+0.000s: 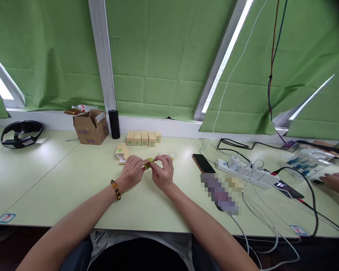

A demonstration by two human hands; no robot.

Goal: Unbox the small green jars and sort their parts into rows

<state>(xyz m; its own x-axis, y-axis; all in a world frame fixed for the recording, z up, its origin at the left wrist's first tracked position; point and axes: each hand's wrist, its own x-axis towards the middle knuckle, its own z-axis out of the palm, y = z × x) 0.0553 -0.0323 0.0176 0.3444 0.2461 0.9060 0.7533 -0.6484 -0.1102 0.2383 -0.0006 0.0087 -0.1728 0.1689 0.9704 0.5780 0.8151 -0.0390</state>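
My left hand (132, 173) and my right hand (164, 174) meet above the middle of the table, fingers closed on a small yellow-green item (148, 163). Fingers cover much of it, so its kind does not show. Just beyond my left hand lies a small tan carton (122, 151) with its flap open and a green label. Behind my right hand is a little clear plastic piece (172, 155) with a yellow spot. Several small tan boxes (141, 139) with green labels stand in a row farther back.
A cardboard box (90, 130), a black cylinder (114, 124) and a black headset (22, 134) stand at the back left. On the right are a phone (203, 163), a white power strip (245, 174) and tangled cables. Another person's hand (337, 183) is at the far right.
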